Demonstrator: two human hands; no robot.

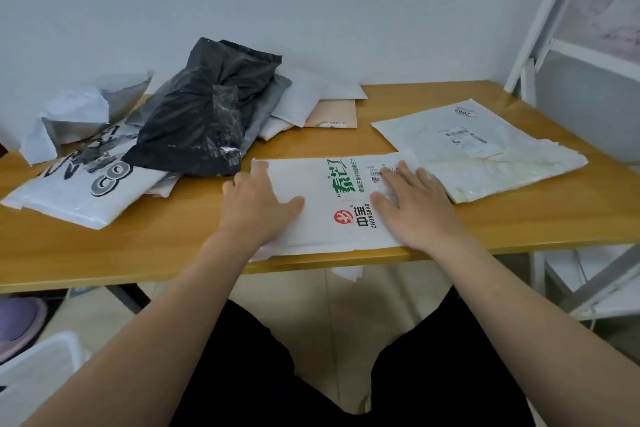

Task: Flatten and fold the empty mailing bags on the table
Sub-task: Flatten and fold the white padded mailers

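A white mailing bag (332, 204) printed with green characters and a red round logo lies flat at the near edge of the wooden table (173, 246), its front edge reaching the table's lip and a corner of it hanging just over. Both hands press down on it, palms flat. The left hand (256, 208) covers the bag's left part, fingers straight and held close together pointing away toward the far left corner of the bag, thumb stretched out to the right across the white surface. The right hand (412, 204) lies on the bag's right part, over a printed shipping label, fingers straight and slightly spread, thumb angled left toward the logo. Both forearms are bare and run from the bottom corners of the view up and inward to the table edge, wrists low and roughly level with the tabletop. Just beside the bag on the right, its edge touching or slightly overlapping it, lies a larger wrinkled white bag (485, 149) with a label stuck on it, spread flat. To the left and behind sits a crumpled black bag (204, 114), resting on a heap of other mailers: a white bag with bold black lettering (86, 191) at the left front, a puffed-up grey and white bag (83, 114) at the far left, and pale white and peach envelopes (322, 107) against the wall. Below the table the person's dark-clothed legs (346, 374) show over a pale tiled floor.
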